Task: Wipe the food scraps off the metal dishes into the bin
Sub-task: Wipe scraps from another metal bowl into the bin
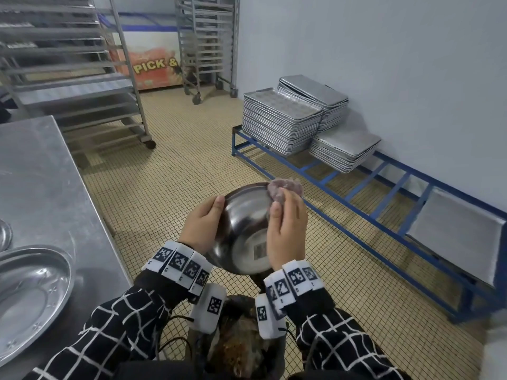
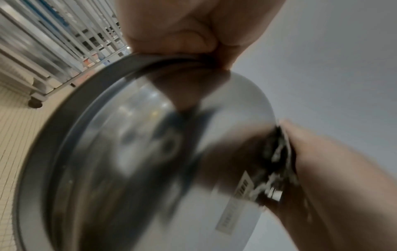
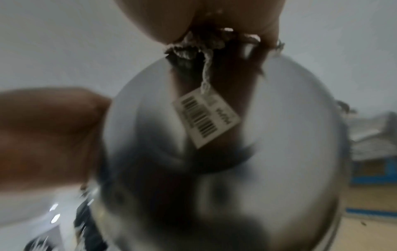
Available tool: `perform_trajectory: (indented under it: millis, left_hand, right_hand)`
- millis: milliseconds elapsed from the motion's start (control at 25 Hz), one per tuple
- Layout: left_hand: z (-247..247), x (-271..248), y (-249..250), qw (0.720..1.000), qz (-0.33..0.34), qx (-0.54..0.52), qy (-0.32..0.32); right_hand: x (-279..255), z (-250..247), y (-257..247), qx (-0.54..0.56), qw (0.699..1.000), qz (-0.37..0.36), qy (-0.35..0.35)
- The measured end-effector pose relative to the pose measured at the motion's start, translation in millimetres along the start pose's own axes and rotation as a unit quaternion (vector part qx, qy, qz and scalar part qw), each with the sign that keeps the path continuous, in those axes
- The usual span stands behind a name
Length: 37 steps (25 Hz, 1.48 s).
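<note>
A round metal bowl [image 1: 244, 231] is held up in front of me, tilted so that its shiny underside with a barcode sticker [image 1: 260, 250] faces me. My left hand [image 1: 204, 223] grips the bowl's left rim. My right hand [image 1: 288, 229] holds a greyish-purple cloth [image 1: 285, 187] against the bowl's upper right rim. A dark bin [image 1: 238, 341] with brown food scraps stands below the bowl, between my forearms. In the left wrist view the bowl [image 2: 150, 152] fills the frame; in the right wrist view the bowl [image 3: 236, 152] and its sticker [image 3: 206, 118] show, with the cloth [image 3: 193, 47] bunched under my fingers.
A steel table [image 1: 46, 174] on my left carries a large oval metal dish [image 1: 30, 294]. Stacks of baking trays [image 1: 279, 122] sit on a low blue frame [image 1: 384, 187] along the right wall. Wheeled tray racks [image 1: 76, 78] stand behind on the tiled floor.
</note>
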<state>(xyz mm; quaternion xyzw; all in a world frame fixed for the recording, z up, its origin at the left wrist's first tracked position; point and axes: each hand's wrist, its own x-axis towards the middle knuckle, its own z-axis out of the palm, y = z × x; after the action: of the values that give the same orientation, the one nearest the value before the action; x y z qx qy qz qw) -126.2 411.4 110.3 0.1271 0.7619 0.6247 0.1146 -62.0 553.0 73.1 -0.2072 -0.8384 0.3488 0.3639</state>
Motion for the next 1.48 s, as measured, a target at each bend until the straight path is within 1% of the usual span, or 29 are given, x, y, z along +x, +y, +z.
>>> perform_trajectory:
  millis: [40,80,120,160,200,240,320,360,400,440,480,520,600,640,720,760,800,840,880,920,960,1000,1120,1160,1200,1280,1360,1400,1480]
  left_hand:
    - [-1,-1,0,1.000,-0.006,-0.007,0.001]
    - [-2,0,0,1.000,-0.009,-0.011,0.002]
    - [-2,-1,1,1.000,-0.012,-0.010,0.002]
    - [-2,1,0,1.000,-0.013,-0.009,0.003]
    - [-1,2,2,1.000,-0.011,-0.005,0.004]
    - [0,3,3,1.000,-0.010,0.003,0.006]
    - [4,4,4,1.000,-0.004,0.020,0.004]
    - [6,4,4,1.000,-0.001,0.027,0.002]
    - [8,3,4,1.000,0.001,0.029,0.000]
    - [10,2,5,1.000,0.004,0.026,-0.001]
    - [9,2,4,1.000,0.009,0.023,-0.003]
    - [8,0,4,1.000,0.010,0.022,-0.006]
    - [4,2,0,1.000,0.010,0.023,-0.010]
    - [1,4,-2,1.000,0.013,0.024,-0.012]
    - [-6,6,-5,0.999,0.028,0.021,-0.017]
    - [-8,6,-6,0.999,0.037,0.015,-0.023]
    - [-9,6,-6,0.998,0.048,0.011,-0.029]
    - [-10,5,-7,0.997,0.064,0.014,-0.034]
    - [-11,3,-9,0.995,0.087,0.025,-0.037]
    - [-13,2,-10,0.992,0.116,0.040,-0.040]
    - [-14,1,-12,0.987,0.146,0.053,-0.041]
    - [-15,2,-15,0.982,0.175,0.063,-0.041]
    - [-23,7,-21,0.967,0.224,0.119,-0.033]
    - [-25,9,-24,0.963,0.223,0.147,-0.032]
    - [-27,12,-25,0.963,0.208,0.168,-0.038]
    - [-31,13,-24,0.974,0.150,0.162,-0.057]
    - [-37,15,-20,0.994,0.065,0.071,-0.058]
    - [-41,15,-19,0.998,0.013,0.017,-0.053]
    - [-51,12,-16,0.995,-0.068,-0.049,-0.060]
  right_hand:
    - [5,-3,7,0.058,0.996,0.070,-0.007]
    - [6,-5,14,0.089,0.988,0.126,-0.019]
    - [4,-6,19,0.095,0.984,0.147,-0.023]
    - [-1,-7,19,0.092,0.986,0.139,-0.021]
    - [-6,-5,16,0.085,0.991,0.106,-0.018]
    - [-12,-2,11,0.071,0.996,0.058,-0.019]
    - [-21,4,-3,0.002,0.998,-0.050,-0.029]
    - [-22,7,-8,-0.045,0.994,-0.095,-0.032]
    - [-21,8,-11,-0.081,0.989,-0.121,-0.030]
    - [-18,8,-12,-0.098,0.987,-0.129,-0.024]
    - [-14,7,-11,-0.095,0.989,-0.115,-0.015]
    - [-10,5,-10,-0.072,0.994,-0.080,-0.004]
    - [-1,-4,-5,0.015,0.999,0.034,0.001]
    - [4,-10,1,0.060,0.993,0.103,-0.019]
    - [11,-23,6,0.136,0.960,0.231,-0.076]
    - [13,-30,7,0.187,0.933,0.293,-0.095]
    - [15,-35,6,0.261,0.892,0.352,-0.110]
    - [17,-39,5,0.339,0.840,0.404,-0.125]
    - [18,-43,4,0.399,0.792,0.442,-0.137]
    - [18,-45,3,0.436,0.757,0.465,-0.147]
    - [18,-46,1,0.455,0.736,0.477,-0.154]
    - [18,-48,-2,0.460,0.730,0.479,-0.161]
    - [19,-49,-7,0.430,0.750,0.476,-0.162]
    - [19,-47,-7,0.413,0.759,0.480,-0.151]
    - [18,-45,-7,0.396,0.769,0.482,-0.142]
    - [14,-44,-12,0.364,0.789,0.474,-0.142]
    - [9,-44,-16,0.336,0.809,0.456,-0.160]
    - [6,-45,-18,0.327,0.816,0.447,-0.168]
    - [-1,-47,-24,0.312,0.827,0.430,-0.184]
